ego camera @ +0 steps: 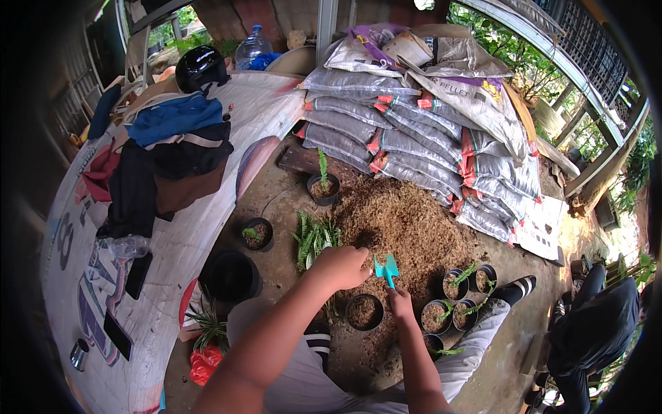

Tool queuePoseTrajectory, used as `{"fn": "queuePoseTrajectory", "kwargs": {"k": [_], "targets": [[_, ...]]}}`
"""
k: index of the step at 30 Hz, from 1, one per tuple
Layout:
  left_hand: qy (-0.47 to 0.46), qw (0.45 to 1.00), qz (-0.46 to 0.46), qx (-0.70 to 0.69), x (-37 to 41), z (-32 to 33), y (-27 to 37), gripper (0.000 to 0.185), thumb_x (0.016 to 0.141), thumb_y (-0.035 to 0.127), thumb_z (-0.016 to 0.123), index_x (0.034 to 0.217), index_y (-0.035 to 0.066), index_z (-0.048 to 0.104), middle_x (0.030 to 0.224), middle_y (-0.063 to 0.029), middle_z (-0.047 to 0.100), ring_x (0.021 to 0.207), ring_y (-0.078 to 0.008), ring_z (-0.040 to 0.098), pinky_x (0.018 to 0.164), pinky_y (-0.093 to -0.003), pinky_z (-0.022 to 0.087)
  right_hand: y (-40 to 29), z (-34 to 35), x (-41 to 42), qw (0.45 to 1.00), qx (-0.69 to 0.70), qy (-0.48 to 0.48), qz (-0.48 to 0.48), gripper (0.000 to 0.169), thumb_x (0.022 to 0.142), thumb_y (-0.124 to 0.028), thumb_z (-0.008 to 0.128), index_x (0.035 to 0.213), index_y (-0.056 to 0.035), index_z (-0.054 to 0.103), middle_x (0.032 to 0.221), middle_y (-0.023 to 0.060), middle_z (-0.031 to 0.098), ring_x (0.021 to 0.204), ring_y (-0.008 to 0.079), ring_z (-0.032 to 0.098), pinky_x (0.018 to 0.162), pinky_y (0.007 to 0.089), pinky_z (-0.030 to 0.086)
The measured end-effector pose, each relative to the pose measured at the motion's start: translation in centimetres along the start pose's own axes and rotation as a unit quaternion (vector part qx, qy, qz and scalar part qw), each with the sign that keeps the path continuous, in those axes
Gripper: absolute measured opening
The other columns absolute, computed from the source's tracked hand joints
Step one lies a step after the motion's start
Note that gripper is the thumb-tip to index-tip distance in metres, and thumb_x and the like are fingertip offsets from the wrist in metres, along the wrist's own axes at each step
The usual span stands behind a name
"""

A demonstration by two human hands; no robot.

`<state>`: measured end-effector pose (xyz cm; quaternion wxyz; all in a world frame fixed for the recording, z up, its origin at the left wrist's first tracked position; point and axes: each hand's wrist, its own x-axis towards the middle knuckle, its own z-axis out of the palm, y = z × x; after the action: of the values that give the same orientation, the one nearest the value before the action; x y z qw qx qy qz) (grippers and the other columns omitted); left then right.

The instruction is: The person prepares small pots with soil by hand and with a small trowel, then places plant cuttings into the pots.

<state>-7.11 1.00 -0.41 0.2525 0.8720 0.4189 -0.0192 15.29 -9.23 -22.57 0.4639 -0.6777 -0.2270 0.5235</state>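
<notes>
My right hand (399, 301) is closed on the handle of a teal hand trowel (387, 268), whose blade lies over the near edge of a heap of brown fibrous potting material (414, 222). To its left, my left hand (347, 266) hangs over the heap's near left side, its fingers curled; whether it holds something is hidden. Just below and between the hands stands a round black pot (365, 312) with brown material in it. Cut fern fronds and long green leaves (310, 240) lie beyond my left forearm.
Several small potted ferns (455, 284) stand right, near my leg. Two more, a potted fern (323, 189) and a small pot (257, 234), stand left of the heap, with a large black pot (231, 279). Stacked sacks (414, 134) rise behind. A person (595, 326) is at far right.
</notes>
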Motion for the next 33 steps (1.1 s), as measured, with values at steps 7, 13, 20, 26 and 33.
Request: {"fn": "queuePoseTrajectory", "kwargs": {"k": [7,13,20,26,33], "targets": [[0.031,0.999,0.025,0.0,0.5,0.3,1.3,0.039,0.091,0.035,0.056,0.114,0.003,0.057,0.106,-0.0181,0.064,0.099,-0.0354,0.062,0.083,-0.046,0.05,-5.1,-0.9,-3.0,0.992,0.072,-0.034,-0.094,0.02,0.092,-0.021,0.062,0.077,-0.0087,0.058,0.057,-0.0037,0.047,0.045,0.0075,0.04,0.042,0.0255,0.03],[0.15,0.985,0.082,0.018,0.2,1.0,3.0,0.029,0.091,0.029,0.056,0.104,0.003,0.059,0.092,-0.015,0.066,0.087,-0.0335,0.065,0.075,-0.0448,0.052,-8.1,-2.6,-8.0,0.991,0.07,-0.026,-0.113,0.017,0.093,-0.02,0.06,0.082,-0.0072,0.059,0.058,-0.0037,0.049,0.046,0.007,0.042,0.043,0.0248,0.031],[0.143,0.988,0.051,0.023,-0.1,4.1,3.6,0.042,0.089,0.046,0.06,0.081,0.005,0.059,0.071,-0.013,0.062,0.068,-0.0334,0.063,0.059,-0.0445,0.047,-6.3,-5.1,-15.2,0.993,0.047,-0.076,-0.08,0.017,0.095,-0.019,0.058,0.085,-0.0043,0.059,0.059,-0.0015,0.049,0.045,0.008,0.044,0.042,0.0242,0.035],[0.019,0.995,0.032,-0.093,0.6,7.8,4.2,0.04,0.095,0.04,0.056,0.08,0.003,0.056,0.067,-0.0111,0.061,0.059,-0.0254,0.06,0.058,-0.0372,0.047,-4.4,-5.4,-16.9,0.987,0.085,-0.116,-0.069,0.016,0.094,-0.02,0.06,0.089,-0.0041,0.062,0.063,-0.003,0.05,0.049,0.0062,0.045,0.043,0.0225,0.038],[0.102,0.925,-0.013,-0.367,2.1,7.1,2.2,0.032,0.101,0.029,0.049,0.091,-0.001,0.053,0.073,-0.0061,0.063,0.068,-0.0154,0.064,0.064,-0.029,0.05,-2.8,-6.3,-15.7,0.987,0.106,-0.108,-0.048,0.017,0.093,-0.02,0.06,0.089,-0.0036,0.063,0.062,-0.0027,0.05,0.048,0.0063,0.046,0.043,0.0227,0.04]]}}
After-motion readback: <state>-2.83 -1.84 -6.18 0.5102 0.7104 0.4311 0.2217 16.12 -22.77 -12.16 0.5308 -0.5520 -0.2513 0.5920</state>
